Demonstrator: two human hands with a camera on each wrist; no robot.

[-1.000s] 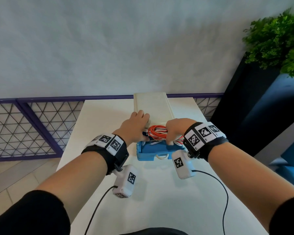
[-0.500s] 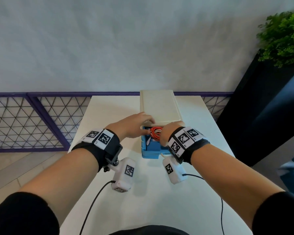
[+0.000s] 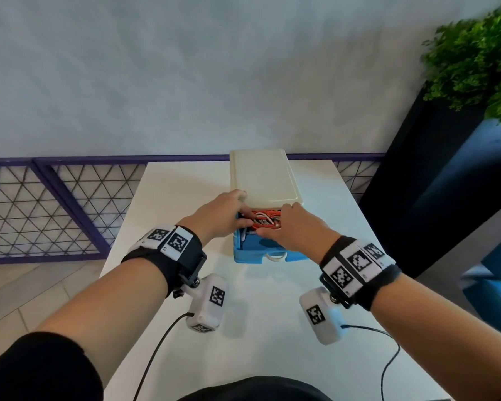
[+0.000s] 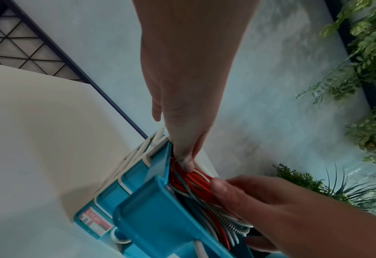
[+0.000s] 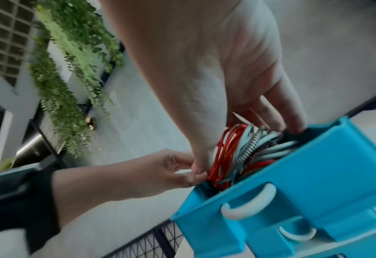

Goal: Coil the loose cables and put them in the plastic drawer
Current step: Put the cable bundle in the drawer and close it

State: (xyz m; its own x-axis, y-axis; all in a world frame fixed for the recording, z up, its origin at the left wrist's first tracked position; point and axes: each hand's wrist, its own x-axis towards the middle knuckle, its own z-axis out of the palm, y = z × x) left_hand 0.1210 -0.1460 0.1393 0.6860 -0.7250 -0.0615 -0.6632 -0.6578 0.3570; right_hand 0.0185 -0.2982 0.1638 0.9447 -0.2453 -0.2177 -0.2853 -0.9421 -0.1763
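Observation:
A coil of red and white cables (image 3: 265,219) (image 4: 191,181) (image 5: 238,153) sits in the pulled-out blue top drawer (image 3: 261,253) (image 4: 151,209) (image 5: 282,174) of a small white-topped drawer unit (image 3: 261,180). My right hand (image 3: 289,227) (image 5: 238,139) grips the coil from above, thumb on one side and fingers on the other. At the drawer's left side my left hand (image 3: 223,215) (image 4: 183,157) pushes straight fingertips down onto the red strands, with its thumb apart from them. The drawer's bottom is hidden.
The unit stands at the middle back of a white table (image 3: 171,204). A lower blue drawer with a white handle (image 5: 297,233) is closed. A purple mesh railing (image 3: 55,209) runs at the left. A dark planter with green plants (image 3: 475,68) stands at the right.
Both hands stayed at the drawer. The coil now lies lower inside it, and the left fingers have come off the unit's top edge and into the drawer.

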